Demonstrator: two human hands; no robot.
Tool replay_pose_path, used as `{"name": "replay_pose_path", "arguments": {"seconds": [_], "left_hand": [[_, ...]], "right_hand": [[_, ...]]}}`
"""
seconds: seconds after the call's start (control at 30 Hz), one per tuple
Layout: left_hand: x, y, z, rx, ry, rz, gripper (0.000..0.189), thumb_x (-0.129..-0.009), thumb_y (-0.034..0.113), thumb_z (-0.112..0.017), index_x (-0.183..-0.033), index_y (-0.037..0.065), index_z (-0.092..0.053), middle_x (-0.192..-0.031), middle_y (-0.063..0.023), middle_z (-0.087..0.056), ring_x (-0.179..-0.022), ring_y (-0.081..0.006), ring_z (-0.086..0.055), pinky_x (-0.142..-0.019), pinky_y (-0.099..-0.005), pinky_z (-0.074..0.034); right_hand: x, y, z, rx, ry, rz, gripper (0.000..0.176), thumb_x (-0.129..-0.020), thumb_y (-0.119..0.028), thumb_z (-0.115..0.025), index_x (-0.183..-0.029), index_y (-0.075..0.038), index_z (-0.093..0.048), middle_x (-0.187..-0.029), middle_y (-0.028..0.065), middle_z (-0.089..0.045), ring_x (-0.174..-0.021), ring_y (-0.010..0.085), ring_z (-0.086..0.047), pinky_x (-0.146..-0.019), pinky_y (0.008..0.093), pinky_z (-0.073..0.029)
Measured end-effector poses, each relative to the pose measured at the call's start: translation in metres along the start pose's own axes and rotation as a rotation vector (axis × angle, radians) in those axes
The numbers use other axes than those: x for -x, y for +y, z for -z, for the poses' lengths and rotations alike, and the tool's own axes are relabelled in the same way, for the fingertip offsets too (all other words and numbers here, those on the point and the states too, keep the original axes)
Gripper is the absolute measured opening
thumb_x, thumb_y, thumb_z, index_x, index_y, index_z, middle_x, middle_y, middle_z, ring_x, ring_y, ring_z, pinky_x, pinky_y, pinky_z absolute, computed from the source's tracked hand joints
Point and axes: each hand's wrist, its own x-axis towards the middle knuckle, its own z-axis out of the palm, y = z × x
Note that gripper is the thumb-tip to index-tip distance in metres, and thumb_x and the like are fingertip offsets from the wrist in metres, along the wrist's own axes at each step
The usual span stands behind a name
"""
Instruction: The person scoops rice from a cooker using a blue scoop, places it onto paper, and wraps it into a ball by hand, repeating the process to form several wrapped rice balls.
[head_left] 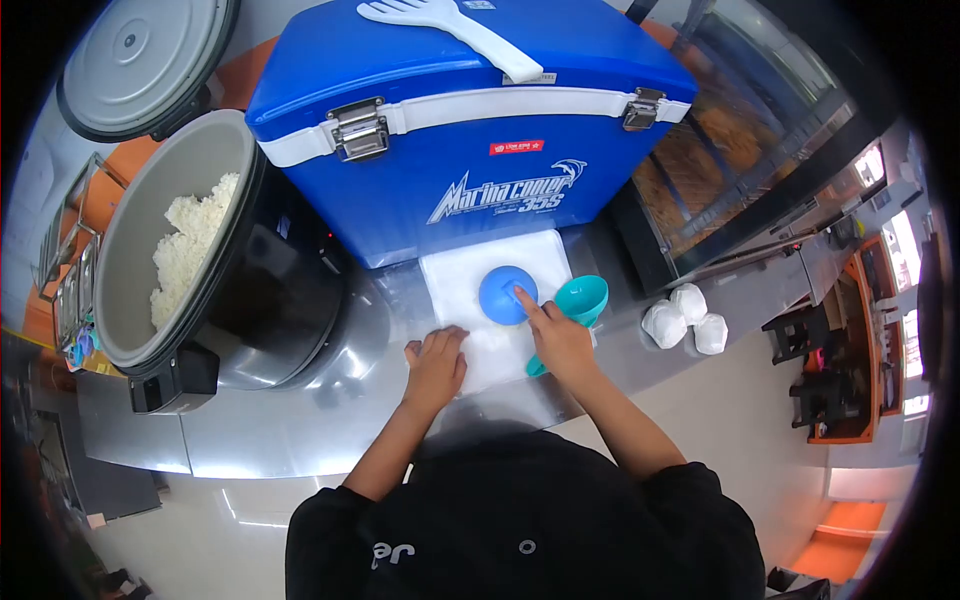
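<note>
A round blue bowl (508, 295), seemingly upside down, sits on white paper sheets (455, 275) on the steel counter. The index finger of my right hand (561, 342) is stretched onto the bowl. A teal scoop (583, 298) shows beside that hand, its cup to the right and a teal end below the palm; the other fingers appear wrapped around its handle, though the grip is partly hidden. Fingers apart, my left hand (437, 366) rests on the lower left edge of the paper.
At left stands a large black rice cooker (265, 270) holding white rice (190, 245). A blue cooler box (450, 160) backs the paper, with a white slotted spatula (470, 30) on its lid. Several white wrapped bundles (665, 325) sit at right near a glass display case (740, 130).
</note>
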Motion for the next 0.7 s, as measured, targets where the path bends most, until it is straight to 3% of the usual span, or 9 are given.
{"name": "replay_pose_path", "arguments": {"seconds": [0.13,0.23,0.4,0.7], "left_hand": [[-0.029,0.002,-0.009,-0.012,0.240,0.116,0.050,-0.084,0.016,-0.057,-0.132,0.010,-0.045,-0.137,-0.0062,-0.045,-0.129,-0.0210,-0.040,-0.101,-0.0544,-0.026],[-0.037,0.006,-0.022,-0.092,0.279,0.183,0.055,-0.086,0.021,-0.056,-0.138,0.010,-0.040,-0.143,-0.0060,-0.040,-0.133,-0.0216,-0.036,-0.104,-0.0558,-0.024],[-0.032,0.001,-0.037,-0.231,0.244,0.220,0.058,-0.088,0.031,-0.055,-0.140,0.010,-0.038,-0.148,-0.0039,-0.036,-0.136,-0.0214,-0.033,-0.106,-0.0568,-0.023],[-0.030,0.000,-0.035,-0.209,0.266,0.217,0.058,-0.088,0.032,-0.056,-0.139,0.010,-0.041,-0.147,-0.0029,-0.037,-0.136,-0.0219,-0.034,-0.106,-0.0558,-0.024]], "right_hand": [[-0.009,0.004,0.012,-0.094,-0.015,0.148,0.067,-0.079,-0.005,-0.056,-0.140,-0.028,-0.043,-0.082,0.0107,-0.056,-0.056,0.0275,-0.059,-0.049,0.0387,-0.049],[-0.019,0.000,0.015,-0.014,-0.114,0.227,0.060,-0.084,-0.011,-0.057,-0.140,-0.028,-0.043,-0.079,0.0098,-0.058,-0.056,0.0265,-0.061,-0.047,0.0364,-0.049],[-0.041,0.003,0.041,0.073,-0.320,0.278,0.069,-0.080,-0.001,-0.052,-0.142,-0.032,-0.040,-0.085,0.0134,-0.059,-0.065,0.0295,-0.064,-0.055,0.0401,-0.052],[-0.059,0.047,0.032,0.103,-0.429,0.382,0.073,-0.081,-0.001,-0.050,-0.145,-0.031,-0.033,-0.092,0.0129,-0.058,-0.069,0.0303,-0.064,-0.060,0.0414,-0.052]]}}
